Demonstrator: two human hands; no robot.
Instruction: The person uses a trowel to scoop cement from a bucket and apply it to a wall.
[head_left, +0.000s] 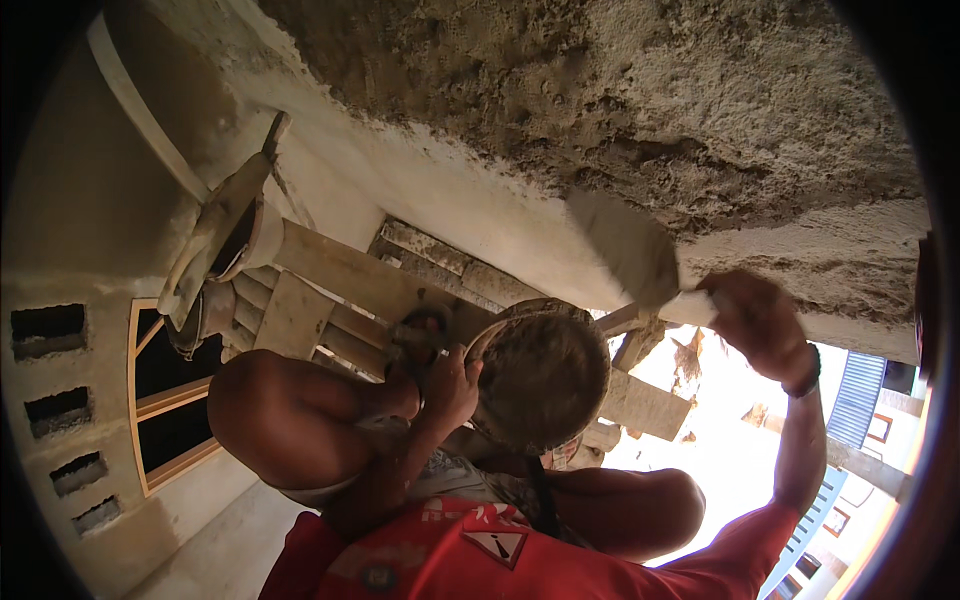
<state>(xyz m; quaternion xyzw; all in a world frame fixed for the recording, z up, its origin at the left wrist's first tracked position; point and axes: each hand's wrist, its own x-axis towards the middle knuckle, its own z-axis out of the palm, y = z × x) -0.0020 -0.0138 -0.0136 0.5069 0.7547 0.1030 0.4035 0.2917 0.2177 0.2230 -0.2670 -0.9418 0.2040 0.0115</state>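
Note:
My left hand (455,388) is closed on the rim of a round pan (606,372), its fingers hooked over the near-left edge. Grey-brown mortar (537,388) coats or fills the inside of the pan; how deep it lies is hard to tell. My right hand (758,325), raised and somewhat blurred, grips a trowel (628,248) by its handle. The trowel's broad blade, smeared by motion, is up beside the rough mortared surface (640,110) overhead. Whether the blade touches that surface cannot be made out.
Below my crouched legs run scaffold planks (350,265) and stacked boards. A bowl-like container (240,240) stands at the left end, with a wooden piece across it. Farther left are a wooden window frame (175,402) and square wall openings (55,410). Bright daylight fills the right.

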